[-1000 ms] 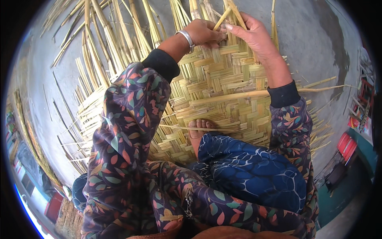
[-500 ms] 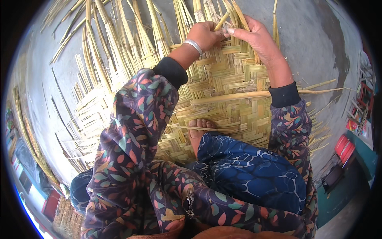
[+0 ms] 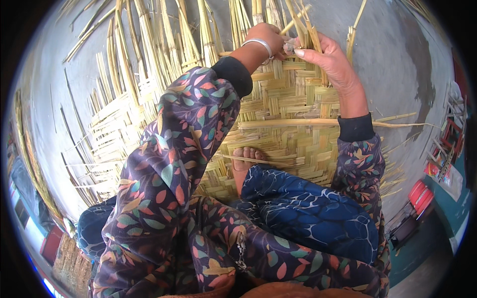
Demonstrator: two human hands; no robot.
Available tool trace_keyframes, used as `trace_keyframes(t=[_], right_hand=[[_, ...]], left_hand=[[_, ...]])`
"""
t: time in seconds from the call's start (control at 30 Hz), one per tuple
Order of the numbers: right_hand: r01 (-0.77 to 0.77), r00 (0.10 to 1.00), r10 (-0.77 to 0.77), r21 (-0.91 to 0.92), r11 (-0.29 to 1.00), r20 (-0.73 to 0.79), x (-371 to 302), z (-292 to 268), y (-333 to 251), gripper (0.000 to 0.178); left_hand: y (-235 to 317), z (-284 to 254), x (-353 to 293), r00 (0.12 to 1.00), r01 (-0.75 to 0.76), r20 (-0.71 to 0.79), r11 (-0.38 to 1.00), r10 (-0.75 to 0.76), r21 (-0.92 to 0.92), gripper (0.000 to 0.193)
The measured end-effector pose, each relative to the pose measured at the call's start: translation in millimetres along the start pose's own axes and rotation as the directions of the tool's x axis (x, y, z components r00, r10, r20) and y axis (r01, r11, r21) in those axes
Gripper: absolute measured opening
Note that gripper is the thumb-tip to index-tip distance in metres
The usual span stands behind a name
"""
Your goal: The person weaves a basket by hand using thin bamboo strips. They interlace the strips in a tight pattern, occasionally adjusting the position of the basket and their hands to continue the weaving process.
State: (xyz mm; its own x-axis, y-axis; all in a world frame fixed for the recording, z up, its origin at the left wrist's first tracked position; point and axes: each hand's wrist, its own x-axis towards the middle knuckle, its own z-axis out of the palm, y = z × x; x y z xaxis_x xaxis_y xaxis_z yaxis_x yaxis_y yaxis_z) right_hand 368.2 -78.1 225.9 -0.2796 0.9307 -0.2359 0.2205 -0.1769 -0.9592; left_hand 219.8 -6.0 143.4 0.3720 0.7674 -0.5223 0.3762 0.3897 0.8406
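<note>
A half-woven mat (image 3: 293, 102) of flattened, straw-coloured reed strips lies on the ground under me, with long loose ends fanning out at its far side. At that far edge, my right hand (image 3: 332, 60) pinches upright reed strips (image 3: 312, 36) between thumb and fingers. Close beside it my left hand (image 3: 266, 38) is closed at the base of the same bunch, its fingertips partly hidden; a slanting strip (image 3: 296, 20) rises from there. Across the weave, below my hands, a long loose reed strip (image 3: 288, 123) runs sideways.
My bare foot (image 3: 247, 156) presses on the mat's near part. Unwoven reeds (image 3: 144, 47) spread at the far left over the grey floor (image 3: 392, 64). Red stacked items (image 3: 420, 198) and a small metal frame (image 3: 443, 156) stand at the right. A bundle of long stalks (image 3: 35, 169) lies far left.
Both hands have shifted slightly to the right along the far edge. The left hand has turned over more, and the strips in the right hand stand more upright.
</note>
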Motion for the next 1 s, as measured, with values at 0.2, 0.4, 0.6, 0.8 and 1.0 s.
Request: trace_keyframes(t=[0.2,0.4,0.6,0.8,1.0], right_hand=[[0.018,0.983,-0.031,-0.075,0.997,-0.179,13,-15,19,0.033],[-0.218,0.942,0.142,-0.233,0.948,-0.303,38,-31,50,0.029],[-0.256,0.940,0.121,-0.427,0.867,-0.318,56,-44,76,0.037],[-0.229,0.921,-0.049,-0.638,0.735,-0.387,34,-5,33,0.052],[-0.288,0.837,-0.363,-0.894,0.342,-0.408,-14,1,30,0.060]], left_hand=[[-31,16,-30,0.800,-0.493,-0.176,0.796,0.573,0.350,0.045],[-56,16,-58,0.491,-0.401,-0.196,0.420,0.849,0.814,0.044],[-51,22,-59,0.624,-0.307,-0.093,0.354,0.776,0.883,0.048],[-61,19,-60,0.633,-0.310,-0.018,0.274,0.774,0.910,0.052],[-68,33,-48,0.699,-0.296,0.057,0.215,0.713,0.931,0.051]])
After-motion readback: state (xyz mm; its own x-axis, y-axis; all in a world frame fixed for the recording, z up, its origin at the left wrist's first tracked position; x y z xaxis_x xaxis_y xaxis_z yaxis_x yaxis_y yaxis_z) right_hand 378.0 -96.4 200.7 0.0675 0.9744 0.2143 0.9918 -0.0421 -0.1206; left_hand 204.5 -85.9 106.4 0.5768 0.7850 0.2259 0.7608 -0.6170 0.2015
